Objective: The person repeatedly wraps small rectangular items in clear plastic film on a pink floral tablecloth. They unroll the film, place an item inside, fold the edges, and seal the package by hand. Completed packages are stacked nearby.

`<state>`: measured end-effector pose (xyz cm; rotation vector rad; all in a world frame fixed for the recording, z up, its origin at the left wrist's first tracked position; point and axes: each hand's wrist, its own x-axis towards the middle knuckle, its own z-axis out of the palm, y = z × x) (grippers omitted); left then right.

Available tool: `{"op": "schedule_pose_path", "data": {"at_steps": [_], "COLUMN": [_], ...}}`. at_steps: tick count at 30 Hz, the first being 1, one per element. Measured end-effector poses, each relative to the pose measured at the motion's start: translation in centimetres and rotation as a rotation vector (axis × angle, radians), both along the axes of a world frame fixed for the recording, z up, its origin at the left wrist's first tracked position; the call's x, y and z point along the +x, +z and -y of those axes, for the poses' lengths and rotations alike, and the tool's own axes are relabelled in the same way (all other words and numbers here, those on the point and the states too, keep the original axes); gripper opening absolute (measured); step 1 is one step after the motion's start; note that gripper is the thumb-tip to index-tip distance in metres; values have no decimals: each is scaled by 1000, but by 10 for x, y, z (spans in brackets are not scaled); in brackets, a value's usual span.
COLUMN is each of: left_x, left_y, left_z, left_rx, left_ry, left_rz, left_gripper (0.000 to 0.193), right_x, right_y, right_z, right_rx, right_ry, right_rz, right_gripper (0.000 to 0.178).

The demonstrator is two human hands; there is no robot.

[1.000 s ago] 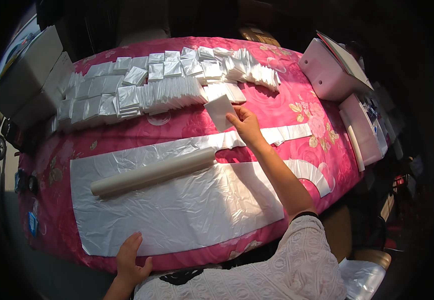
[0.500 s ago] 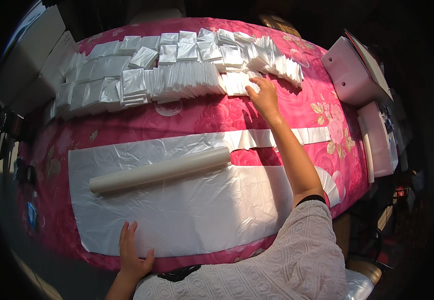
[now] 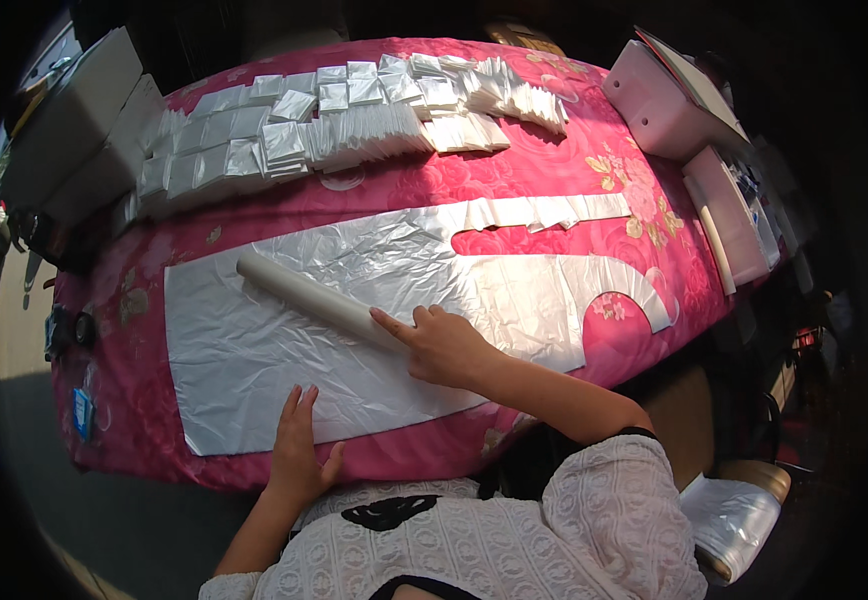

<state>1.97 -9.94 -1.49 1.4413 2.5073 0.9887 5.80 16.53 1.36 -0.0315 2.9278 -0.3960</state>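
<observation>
Right hand [image 3: 449,345]: fingers curled over near end of the pale tube [image 3: 304,293], index laid out along it, thumb hidden. Tube lies diagonally across the white plastic sheet [image 3: 224,385], far end up-left. Left hand [image 3: 299,455]: empty, thumb out from the fingers, at sheet's near edge; can't tell if touching. Sheet's on the pink floral cloth [image 3: 554,170]. Beyond it, rows of folded white packets [image 3: 364,130]. White boxes [image 3: 649,110] at both table ends.

A pink tablecloth [image 3: 544,185] bears plastic sheeting [image 3: 244,370] and white packets [image 3: 364,132].
</observation>
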Motion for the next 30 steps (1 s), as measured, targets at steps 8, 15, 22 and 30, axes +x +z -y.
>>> {"op": "schedule_pose_path", "data": {"at_steps": [8,15,22,30], "left_x": [13,21,9,-8], "left_y": [-2,-5,-1,-15], "left_z": [8,4,-21,-101], "left_rx": [-27,-64,-91,-58], "left_ry": [-20,-35,-139,-312], "left_rz": [-47,-32,-61,-8], "left_gripper": [79,77,75,75], "right_x": [127,188,179,126], "right_y": [-17,-16,-15,-27], "right_z": [-61,-217,-174,12], "right_rx": [-57,184,-657,-764], "right_ry": [-472,-1035,-940,-555], "right_rz": [-44,-136,-569,-280], "right_gripper": [76,70,62,65]}}
